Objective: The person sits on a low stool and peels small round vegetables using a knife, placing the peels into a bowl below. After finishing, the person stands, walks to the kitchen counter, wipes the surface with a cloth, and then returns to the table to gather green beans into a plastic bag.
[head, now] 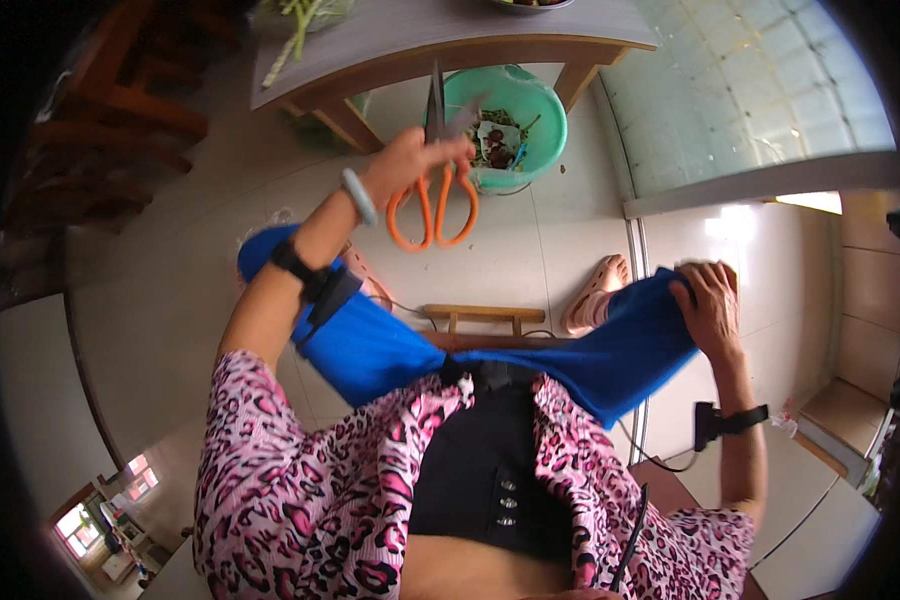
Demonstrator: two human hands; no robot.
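My left hand holds a pair of scissors with orange handles around the pivot. The handle loops hang toward me, and the metal blades point away and stand apart, somewhat blurred. In this view the blades overlap the rim of a green bucket, which contains plant scraps, some dark brown pieces and a white piece. My right hand rests palm down on my right knee, over the blue trousers, holding no visible object.
A low wooden table stands ahead, bearing green stems at left and part of a bowl. A small wooden stool is between my feet. Dark wooden furniture stands at left, a frosted glass door panel at right.
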